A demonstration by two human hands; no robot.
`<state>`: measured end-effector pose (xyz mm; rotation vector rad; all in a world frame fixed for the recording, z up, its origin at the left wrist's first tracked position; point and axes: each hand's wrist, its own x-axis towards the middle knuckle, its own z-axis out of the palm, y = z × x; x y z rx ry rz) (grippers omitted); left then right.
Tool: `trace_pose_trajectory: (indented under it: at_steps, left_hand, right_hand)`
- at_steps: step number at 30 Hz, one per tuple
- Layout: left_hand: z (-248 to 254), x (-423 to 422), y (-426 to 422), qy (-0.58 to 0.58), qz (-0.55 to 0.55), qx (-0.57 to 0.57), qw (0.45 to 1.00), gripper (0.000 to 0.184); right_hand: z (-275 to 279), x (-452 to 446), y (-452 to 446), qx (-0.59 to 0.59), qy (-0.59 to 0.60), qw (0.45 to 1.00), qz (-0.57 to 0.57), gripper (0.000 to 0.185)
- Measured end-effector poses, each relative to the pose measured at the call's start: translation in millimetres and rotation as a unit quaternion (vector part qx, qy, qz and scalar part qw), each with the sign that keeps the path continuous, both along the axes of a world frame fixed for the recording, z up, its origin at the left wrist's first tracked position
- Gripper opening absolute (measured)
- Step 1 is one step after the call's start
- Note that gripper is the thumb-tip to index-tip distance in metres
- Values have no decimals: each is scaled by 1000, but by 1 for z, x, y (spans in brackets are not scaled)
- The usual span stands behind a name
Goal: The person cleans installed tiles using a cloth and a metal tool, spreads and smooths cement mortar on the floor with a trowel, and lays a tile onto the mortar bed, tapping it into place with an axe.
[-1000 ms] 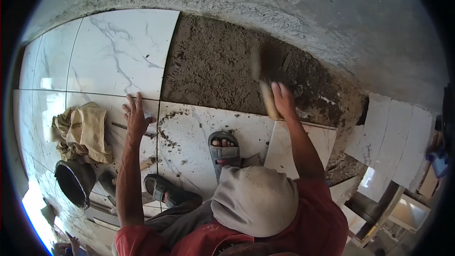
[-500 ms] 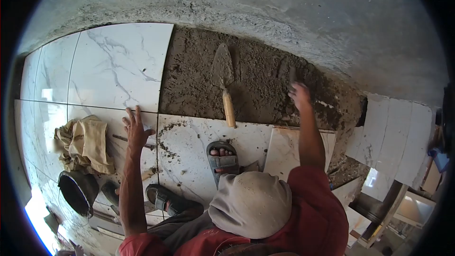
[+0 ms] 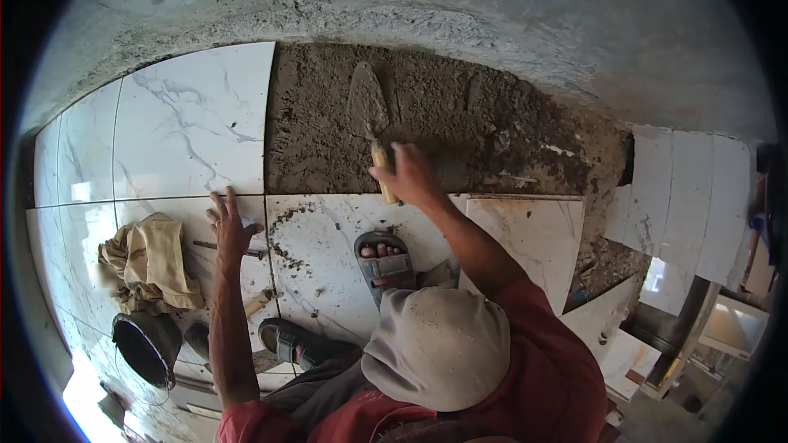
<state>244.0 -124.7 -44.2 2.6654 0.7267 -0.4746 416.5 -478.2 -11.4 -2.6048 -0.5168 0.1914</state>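
Note:
My right hand (image 3: 413,178) is at the wooden handle of a trowel (image 3: 368,105), its thumb across the handle and its fingers along the right side. The pointed blade, coated in mortar, lies flat on the wet mortar bed (image 3: 312,127). My left hand (image 3: 231,228) rests on a white marbled floor tile (image 3: 189,127) near the joint between tiles, fingers spread and nothing held. Just below it lies a thin dark rod (image 3: 215,246). A short wooden handle (image 3: 258,302) shows beside my left forearm; its other end is hidden.
A tan cloth (image 3: 160,258) and a black bucket (image 3: 148,349) are at the left. A loose tile (image 3: 525,238) lies at the right of my sandalled foot (image 3: 384,262). A rough plastered wall (image 3: 460,0) borders the mortar. Mortar crumbs dot the near tiles.
My right hand has moved left from above the far right mortar to the trowel handle. My left hand stays on the tile. The view has shifted slightly.

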Motion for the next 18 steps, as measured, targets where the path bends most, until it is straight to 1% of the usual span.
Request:
trace_pose_trajectory:
  at_steps: [1,2,3,4,5,7,9,10,11,12,14,16,18]
  left_hand:
    - [2,0,0,6,-1,-3,1000,114]
    - [4,1,1,12,-1,-6,1000,114]
    - [4,1,0,8,-3,-6,1000,114]
    - [3,0,0,8,-1,-2,1000,114]
    - [2,0,0,9,0,1,1000,114]
    - [1,0,1,7,-3,-1,1000,114]
    - [1,0,0,4,-2,-2,1000,113]
    - [2,1,0,9,-1,0,1000,113]
    - [3,2,0,14,0,1,1000,113]
    - [4,3,-1,15,-2,2,1000,113]
    - [7,4,-2,19,2,-6,1000,114]
    - [5,3,-1,20,2,-8,1000,114]
    - [4,3,0,22,5,-9,1000,114]
  right_hand:
    - [1,3,17,-40,39,998,5,51]
    - [-15,6,23,-38,36,999,3,51]
    - [-42,10,23,-32,36,999,3,47]
    - [-47,12,22,-27,38,999,3,42]
    - [-50,11,11,-27,38,999,0,42]
    - [-26,6,-21,14,53,998,31,45]
    - [-4,6,-58,20,143,986,-77,50]
    - [3,12,-84,-55,111,987,-106,49]
    - [-3,22,-116,-101,90,981,-138,50]
    - [15,31,-137,-143,38,976,-158,48]
    - [19,66,-192,-240,-13,955,-172,49]
    - [17,104,-231,-279,-54,947,-150,59]
    - [27,137,-240,-306,-22,939,-157,64]
